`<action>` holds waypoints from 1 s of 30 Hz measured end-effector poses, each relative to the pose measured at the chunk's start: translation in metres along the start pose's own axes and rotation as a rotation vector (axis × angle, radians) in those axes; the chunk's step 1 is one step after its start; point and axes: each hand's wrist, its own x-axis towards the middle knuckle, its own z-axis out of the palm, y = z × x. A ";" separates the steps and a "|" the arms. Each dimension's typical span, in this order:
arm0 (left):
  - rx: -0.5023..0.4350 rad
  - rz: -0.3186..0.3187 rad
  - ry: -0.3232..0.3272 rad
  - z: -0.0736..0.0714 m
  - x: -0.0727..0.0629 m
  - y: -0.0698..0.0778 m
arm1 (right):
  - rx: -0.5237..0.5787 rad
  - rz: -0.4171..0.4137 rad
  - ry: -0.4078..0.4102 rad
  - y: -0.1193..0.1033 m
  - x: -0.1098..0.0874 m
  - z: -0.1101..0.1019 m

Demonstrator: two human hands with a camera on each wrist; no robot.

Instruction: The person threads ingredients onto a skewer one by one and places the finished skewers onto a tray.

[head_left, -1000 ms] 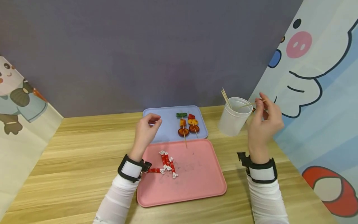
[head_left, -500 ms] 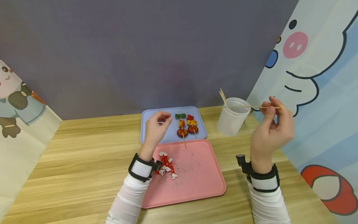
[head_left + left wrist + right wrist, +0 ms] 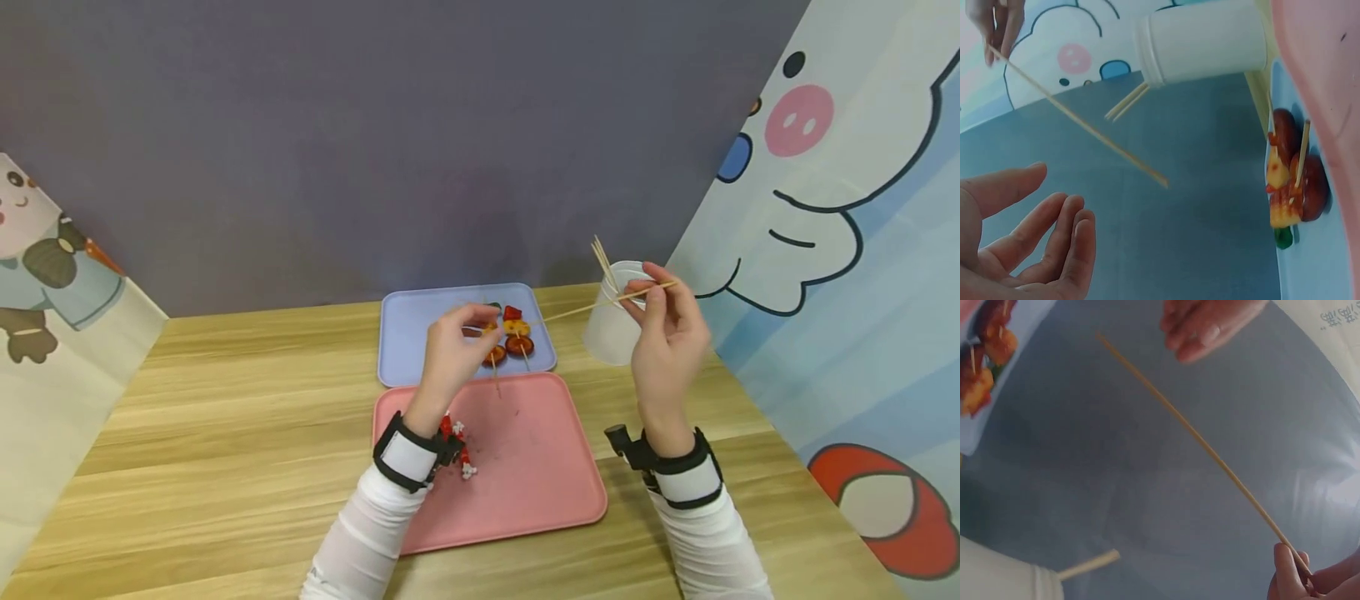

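My right hand point(image 3: 667, 350) pinches a thin bamboo skewer point(image 3: 577, 311) near one end, in front of the white cup point(image 3: 606, 335). The skewer's free end points left toward my left hand point(image 3: 457, 350). That hand holds nothing, thumb and fingers apart in the left wrist view, with the skewer's tip a short way from them. Below it in the head view lies the blue tray point(image 3: 408, 333). Two loaded skewers with toy food, one ending in a brown round slice point(image 3: 519, 347), lie on this tray and are partly covered by my left hand.
Several more bamboo sticks point(image 3: 602, 257) stand in the cup. A pink tray point(image 3: 540, 483) lies in front of the blue one, bearing red pieces with white knobbed ends point(image 3: 463, 454), partly behind my left wrist. A grey wall point(image 3: 337, 167) rises behind the table.
My right hand has drawn the skewer out of the cup, first to the right, then back left. My left hand has moved right, over the blue tray's loaded skewers in the head view.
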 end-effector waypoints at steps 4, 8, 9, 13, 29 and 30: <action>0.048 0.005 -0.050 0.008 -0.004 0.004 | 0.028 0.044 -0.054 0.011 -0.004 0.004; 0.114 0.022 -0.076 0.014 -0.007 0.007 | 0.020 0.118 -0.107 0.018 -0.011 0.010; 0.119 0.024 -0.076 0.015 -0.008 0.008 | 0.017 0.142 -0.122 0.019 -0.014 0.012; 0.129 0.033 -0.083 0.020 -0.010 0.009 | -0.003 0.223 -0.180 0.023 -0.023 0.018; 0.217 0.034 -0.114 0.029 -0.012 0.003 | 0.027 0.398 -0.257 0.033 -0.039 0.032; 0.219 0.034 -0.115 0.029 -0.012 0.003 | 0.026 0.401 -0.256 0.033 -0.039 0.032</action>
